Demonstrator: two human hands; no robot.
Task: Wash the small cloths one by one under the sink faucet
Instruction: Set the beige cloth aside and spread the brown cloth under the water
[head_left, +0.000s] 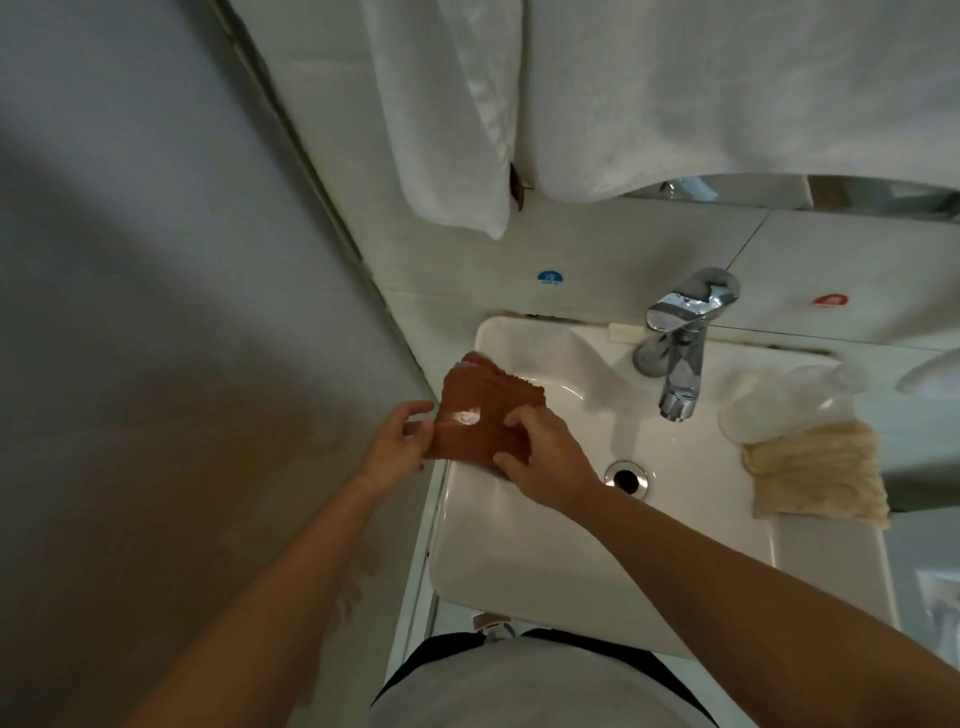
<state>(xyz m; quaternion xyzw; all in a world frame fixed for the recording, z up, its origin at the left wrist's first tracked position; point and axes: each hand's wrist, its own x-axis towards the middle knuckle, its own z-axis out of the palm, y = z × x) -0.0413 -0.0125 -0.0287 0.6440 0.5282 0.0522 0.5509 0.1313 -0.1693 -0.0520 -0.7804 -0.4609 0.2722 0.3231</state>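
Nearest the camera, the person's torso in a light top stood against the front rim of the white sink, both bare forearms reaching forward over it. The right hand lay over the basin's left part, its fingers curled round the near right edge of a reddish-brown cloth. The left hand was at the sink's left rim, thumb and fingers pinching the cloth's left edge. Between the two hands the cloth was held spread above the left side of the basin, with a small pale patch near its middle. It sat well to the left of the faucet spout, not under it.

Farther in, the drain showed just right of the right wrist. On the sink's right ledge lay a folded cream-yellow cloth, and touching its far edge was some crumpled clear plastic. The chrome faucet stood at the back of the basin; no water could be made out at its spout. On the tiled wall behind were a blue sticker and a red sticker. Above them hung white towels.
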